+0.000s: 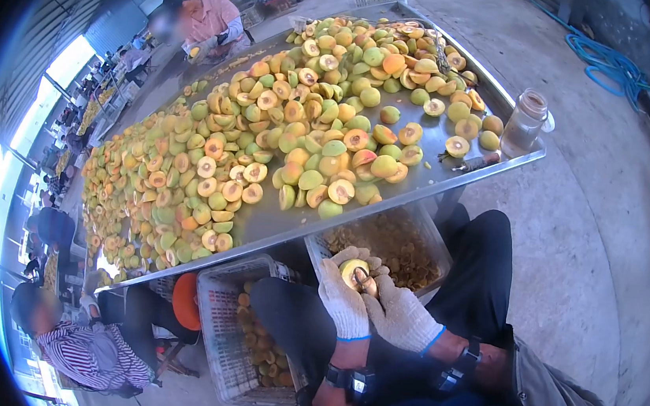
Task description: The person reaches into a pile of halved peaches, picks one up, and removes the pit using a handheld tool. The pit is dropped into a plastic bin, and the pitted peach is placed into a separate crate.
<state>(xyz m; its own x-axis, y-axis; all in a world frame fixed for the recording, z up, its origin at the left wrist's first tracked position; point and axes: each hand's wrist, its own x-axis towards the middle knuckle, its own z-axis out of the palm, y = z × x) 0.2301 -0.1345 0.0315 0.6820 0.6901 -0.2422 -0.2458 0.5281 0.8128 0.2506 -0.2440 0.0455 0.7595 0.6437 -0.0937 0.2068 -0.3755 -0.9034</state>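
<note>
My left hand [340, 304], in a knitted work glove, is closed around a halved yellow-green fruit [350, 268] that looks like a peach or apricot. My right hand [403, 316], gloved too, grips a small tool with a curved metal loop [362, 273]. The loop is at the cut face of the fruit half; the tool's handle is mostly hidden in my fingers. Both hands meet above my lap, close to the near rim of a crate [438, 243] holding brownish scraps.
A metal table [438, 179] carries a heap of halved fruit [303, 113]. On its right corner stand a clear jar [525, 123] and a dark-handled tool [477, 162]. Another crate [219, 342] with fruit halves is by my left knee. Co-workers [96, 349] sit leftward; a blue hose [605, 62] lies right.
</note>
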